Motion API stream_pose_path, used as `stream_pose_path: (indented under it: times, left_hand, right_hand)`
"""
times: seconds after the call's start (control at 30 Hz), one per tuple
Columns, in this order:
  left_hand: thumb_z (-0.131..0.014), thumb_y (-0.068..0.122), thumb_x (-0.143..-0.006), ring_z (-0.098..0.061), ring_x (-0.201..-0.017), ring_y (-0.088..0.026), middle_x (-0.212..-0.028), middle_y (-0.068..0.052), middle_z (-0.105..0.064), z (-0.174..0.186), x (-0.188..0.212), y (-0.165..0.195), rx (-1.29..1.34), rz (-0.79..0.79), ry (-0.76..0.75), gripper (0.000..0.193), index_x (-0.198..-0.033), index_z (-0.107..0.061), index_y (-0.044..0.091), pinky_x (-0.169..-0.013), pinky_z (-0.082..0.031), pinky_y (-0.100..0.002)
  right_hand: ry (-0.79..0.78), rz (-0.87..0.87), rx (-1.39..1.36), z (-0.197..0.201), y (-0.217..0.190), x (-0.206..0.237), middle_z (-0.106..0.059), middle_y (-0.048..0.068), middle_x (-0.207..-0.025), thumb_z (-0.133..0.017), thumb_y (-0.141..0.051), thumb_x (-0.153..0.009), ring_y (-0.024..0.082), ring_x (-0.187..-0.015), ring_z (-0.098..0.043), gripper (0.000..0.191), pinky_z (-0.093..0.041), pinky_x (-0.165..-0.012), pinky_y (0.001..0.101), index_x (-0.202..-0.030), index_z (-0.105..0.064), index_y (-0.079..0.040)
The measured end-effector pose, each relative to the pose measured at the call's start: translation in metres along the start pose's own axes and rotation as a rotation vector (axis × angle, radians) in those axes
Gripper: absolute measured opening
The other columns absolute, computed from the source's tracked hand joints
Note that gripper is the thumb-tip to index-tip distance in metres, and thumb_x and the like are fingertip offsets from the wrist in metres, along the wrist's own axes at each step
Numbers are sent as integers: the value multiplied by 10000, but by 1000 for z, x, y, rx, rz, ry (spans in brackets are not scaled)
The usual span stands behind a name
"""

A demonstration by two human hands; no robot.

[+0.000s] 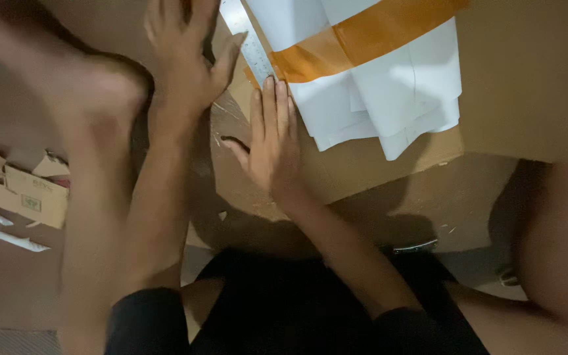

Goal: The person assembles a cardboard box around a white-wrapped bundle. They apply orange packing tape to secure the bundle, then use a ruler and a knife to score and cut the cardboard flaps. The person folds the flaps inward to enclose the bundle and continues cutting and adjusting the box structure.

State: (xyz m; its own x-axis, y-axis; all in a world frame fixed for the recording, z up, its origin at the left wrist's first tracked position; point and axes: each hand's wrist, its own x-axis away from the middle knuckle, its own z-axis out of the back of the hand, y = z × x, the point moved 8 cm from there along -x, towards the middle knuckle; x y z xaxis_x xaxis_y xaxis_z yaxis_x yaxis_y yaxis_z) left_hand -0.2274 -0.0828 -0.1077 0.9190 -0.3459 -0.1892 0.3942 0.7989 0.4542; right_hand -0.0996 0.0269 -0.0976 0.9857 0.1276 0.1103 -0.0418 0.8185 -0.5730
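My left hand (185,59) lies flat with fingers spread at the top, its thumb beside a metal ruler (248,43) that runs diagonally along the edge of a stack of white paper sheets (389,92). An orange tape band (363,33) crosses the sheets. My right hand (271,141) presses flat on the brown cardboard sheet (363,167), fingertips touching the ruler's lower end and the paper's edge. Neither hand grips anything.
Torn cardboard scraps (31,194) and white paper strips (14,240) lie on the floor at the left. My raised knee (100,92) is at the upper left, the other leg (560,243) at the right. A dark curved object (415,247) lies near my lap.
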Motion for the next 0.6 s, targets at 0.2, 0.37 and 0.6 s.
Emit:
stream_pose_path:
  times: [0.2, 0.37, 0.6]
  left_hand:
    - [-826, 402, -1087, -374, -1479, -414, -1547, -161, -507, -14, 8, -11, 92, 39, -42, 595, -1522, -573, 85, -1246, -245, -610]
    - [-766, 391, -1041, -362, -1471, -427, -1549, -188, -480, -13, 4, -8, 52, 48, -39, 604, -1517, -568, 76, -1229, -232, -620]
    - [-764, 462, -1088, -339, -1513, -396, -1592, -140, -464, -17, -1, -12, 13, 124, -79, 617, -1540, -548, 101, -1271, -200, -618]
  right_hand:
    - [46, 40, 9, 3, -1, 11, -297, 305, -1634, -811, -493, -913, 452, -1542, -251, 945, -292, -1283, 579, -1497, -437, 149]
    - [57, 27, -28, -1, 2, 6, -277, 339, -1599, -805, -523, -888, 467, -1513, -236, 983, -297, -1230, 609, -1474, -410, 161]
    - [35, 6, 15, 0, -1, 5, -254, 328, -1642, -797, -498, -931, 477, -1557, -229, 953, -309, -1259, 599, -1512, -399, 143]
